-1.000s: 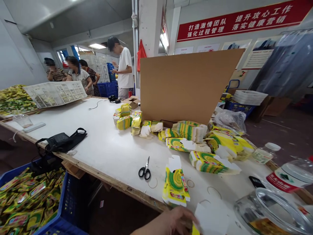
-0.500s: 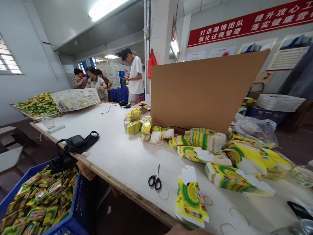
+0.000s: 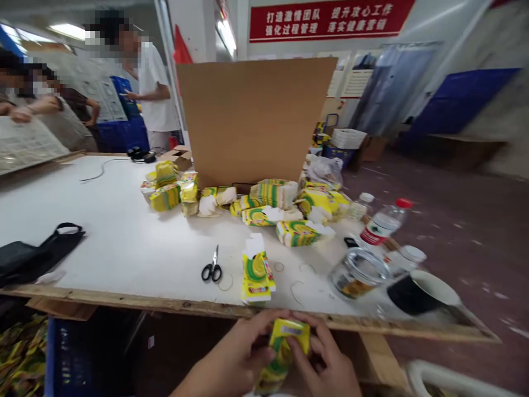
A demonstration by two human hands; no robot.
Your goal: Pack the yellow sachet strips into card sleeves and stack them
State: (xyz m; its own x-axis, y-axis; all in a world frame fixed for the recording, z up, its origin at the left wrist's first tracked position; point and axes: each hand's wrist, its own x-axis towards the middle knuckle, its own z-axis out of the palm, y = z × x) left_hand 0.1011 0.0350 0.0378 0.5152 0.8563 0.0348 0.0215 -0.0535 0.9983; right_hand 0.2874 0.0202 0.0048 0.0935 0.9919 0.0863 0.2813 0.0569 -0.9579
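Note:
Just off the table's near edge, my left hand [image 3: 235, 355] and my right hand [image 3: 326, 358] are both closed around a small yellow-and-green carton [image 3: 283, 353]. The right thumb lies across its front, while the left fingers grip its other side. Part of the carton's lower end is hidden by my hands. Directly beyond them, on the white table [image 3: 136, 231], lies a stack of flattened yellow cartons [image 3: 257, 270]. Black-handled scissors [image 3: 212, 267] lie to the left of that stack, with thin rubber bands [image 3: 296, 291] around it.
Bundled cartons [image 3: 301, 231] line the table before a large cardboard sheet [image 3: 256, 121]. At right stand a clear jar [image 3: 357, 275], a red-capped bottle [image 3: 384, 223] and a dark mug [image 3: 421, 292]. A black bag [image 3: 37, 251] and a blue crate [image 3: 91, 353] are at left. People stand behind.
The view has swung right and down. Both my hands now show, holding a carton; before, only a blurred bit of a hand showed at the bottom edge. The bottles and mug have come into view.

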